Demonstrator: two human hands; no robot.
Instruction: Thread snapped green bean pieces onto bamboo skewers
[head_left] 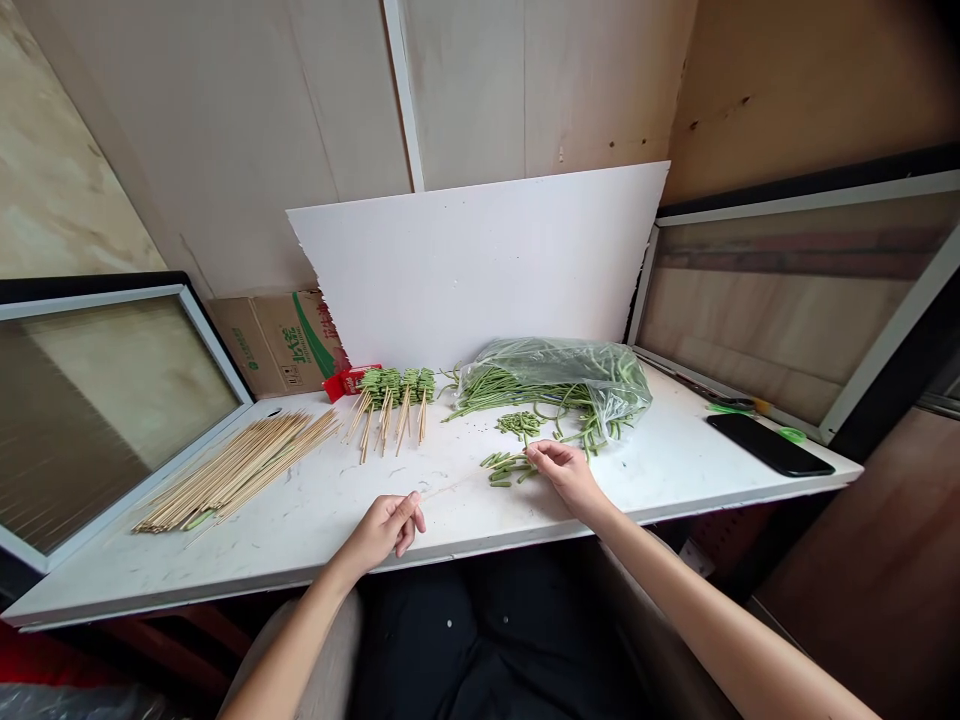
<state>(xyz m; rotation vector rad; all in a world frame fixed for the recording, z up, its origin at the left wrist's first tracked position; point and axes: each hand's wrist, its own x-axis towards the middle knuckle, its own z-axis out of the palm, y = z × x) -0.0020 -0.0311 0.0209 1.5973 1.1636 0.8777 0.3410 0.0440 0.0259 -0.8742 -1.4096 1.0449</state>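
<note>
My left hand [386,528] rests near the front edge of the white table [315,525], fingers pinched on the end of a thin bamboo skewer [457,485] that points right across the top. My right hand [568,472] reaches over a small heap of cut green bean pieces [504,467], fingertips curled down on them; whether it holds a piece is hidden. A second little heap of bean pieces [519,423] lies just behind. Farther back sits a clear plastic bag of long green beans [559,380].
A bundle of bare bamboo skewers [236,470] lies at the left. Several finished bean skewers [390,395] lie at the back beside a red packet [346,381]. A black phone [769,445] is at the right edge. A white board [480,260] leans behind; framed panels flank both sides.
</note>
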